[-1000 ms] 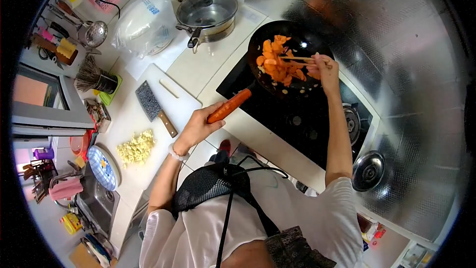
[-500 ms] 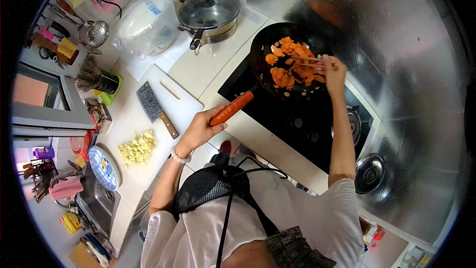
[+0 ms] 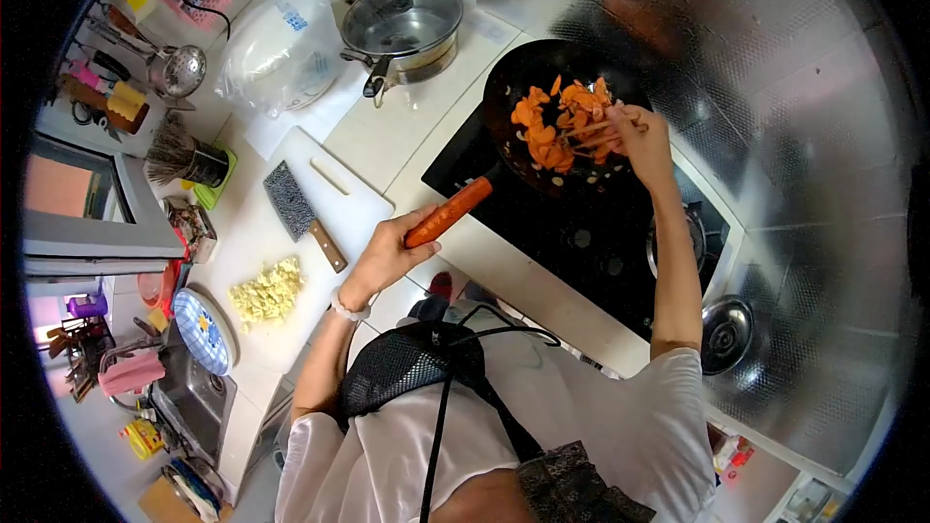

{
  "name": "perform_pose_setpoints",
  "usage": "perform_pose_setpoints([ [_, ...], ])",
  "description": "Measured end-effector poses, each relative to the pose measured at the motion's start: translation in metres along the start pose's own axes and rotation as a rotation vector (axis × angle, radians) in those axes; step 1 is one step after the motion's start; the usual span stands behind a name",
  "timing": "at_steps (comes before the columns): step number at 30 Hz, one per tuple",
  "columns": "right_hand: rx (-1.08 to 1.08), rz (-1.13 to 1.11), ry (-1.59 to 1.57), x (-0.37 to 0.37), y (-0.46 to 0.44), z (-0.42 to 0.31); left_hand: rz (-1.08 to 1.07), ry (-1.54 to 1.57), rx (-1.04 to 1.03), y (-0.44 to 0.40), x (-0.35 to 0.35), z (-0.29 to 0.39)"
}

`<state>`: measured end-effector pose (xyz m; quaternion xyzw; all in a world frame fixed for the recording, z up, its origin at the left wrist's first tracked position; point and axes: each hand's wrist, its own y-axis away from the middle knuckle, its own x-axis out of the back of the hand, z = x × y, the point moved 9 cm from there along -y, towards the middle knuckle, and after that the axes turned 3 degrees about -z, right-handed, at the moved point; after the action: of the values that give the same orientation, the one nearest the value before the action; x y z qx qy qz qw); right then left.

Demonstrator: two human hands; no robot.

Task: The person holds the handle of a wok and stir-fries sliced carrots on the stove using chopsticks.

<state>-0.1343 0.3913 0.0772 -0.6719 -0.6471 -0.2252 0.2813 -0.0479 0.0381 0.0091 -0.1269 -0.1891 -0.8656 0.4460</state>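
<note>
A black wok (image 3: 509,87) sits on the black stove (image 3: 572,242), holding orange carrot slices (image 3: 547,140) and a few pale bits. My left hand (image 3: 387,254) is wrapped round its reddish wooden handle (image 3: 450,213). Over the wok's right side, my right hand (image 3: 639,140) grips wooden chopsticks (image 3: 591,128), whose tips are among the slices. On the white cutting board (image 3: 354,189) to the left lie a cleaver (image 3: 291,199) with a wooden handle and a pile of chopped pale yellow pieces (image 3: 266,292).
A glass-lidded pot (image 3: 402,24) and a plastic-bagged item (image 3: 281,48) stand at the back of the counter. A blue checked plate (image 3: 203,331) is beside the sink (image 3: 194,392). A round black lid-like object (image 3: 727,334) lies right of the stove.
The carrot slices have shifted about in the wok as my right hand moved with the chopsticks. My left hand keeps its hold on the handle.
</note>
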Motion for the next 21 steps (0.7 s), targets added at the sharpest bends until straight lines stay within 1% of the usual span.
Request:
perform_pose_setpoints([
  [2,-0.113,0.058,-0.35,0.001,0.012,-0.017,-0.003,-0.012,-0.01,-0.001,0.0,0.0],
  [4,0.0,0.121,-0.468,-0.011,0.012,-0.021,-0.017,0.001,0.036,-0.001,-0.002,-0.005],
  [5,-0.025,0.126,-0.551,-0.025,0.014,-0.019,-0.02,-0.003,0.034,-0.001,-0.003,-0.005],
  [6,-0.006,0.133,-0.506,-0.037,0.015,-0.012,-0.016,0.018,0.039,0.0,-0.003,-0.006],
  [8,0.075,0.136,-0.54,-0.049,0.013,0.019,-0.006,0.04,0.043,0.0,-0.002,-0.005],
  [10,-0.029,0.181,-0.502,-0.035,0.015,0.059,0.045,0.016,-0.044,0.002,0.002,0.003],
  [11,0.001,0.216,-0.468,-0.019,0.015,0.083,0.05,0.016,-0.042,0.003,0.003,0.003],
  [12,-0.086,0.213,-0.483,-0.002,0.02,0.078,0.048,0.019,-0.048,0.003,0.003,0.003],
  [13,-0.121,0.248,-0.509,0.016,0.026,0.068,0.043,0.023,-0.058,0.002,0.002,0.005],
  [14,-0.121,0.288,-0.421,0.035,0.031,0.053,0.041,0.022,-0.061,0.001,0.002,0.008],
  [16,-0.076,0.405,-0.42,0.066,0.038,0.046,-0.011,0.025,0.017,0.002,0.0,0.005],
  [17,-0.08,0.409,-0.42,0.067,0.038,0.049,-0.017,0.024,0.016,0.002,-0.001,0.002],
  [19,-0.044,0.467,-0.209,0.077,0.036,0.049,-0.025,0.033,0.0,-0.001,-0.003,-0.005],
  [20,-0.047,0.472,-0.208,0.071,0.033,0.066,-0.029,0.032,-0.002,-0.002,-0.005,-0.004],
  [21,-0.002,0.39,-0.245,0.051,0.027,0.087,-0.025,0.036,0.002,-0.001,-0.004,-0.004],
])
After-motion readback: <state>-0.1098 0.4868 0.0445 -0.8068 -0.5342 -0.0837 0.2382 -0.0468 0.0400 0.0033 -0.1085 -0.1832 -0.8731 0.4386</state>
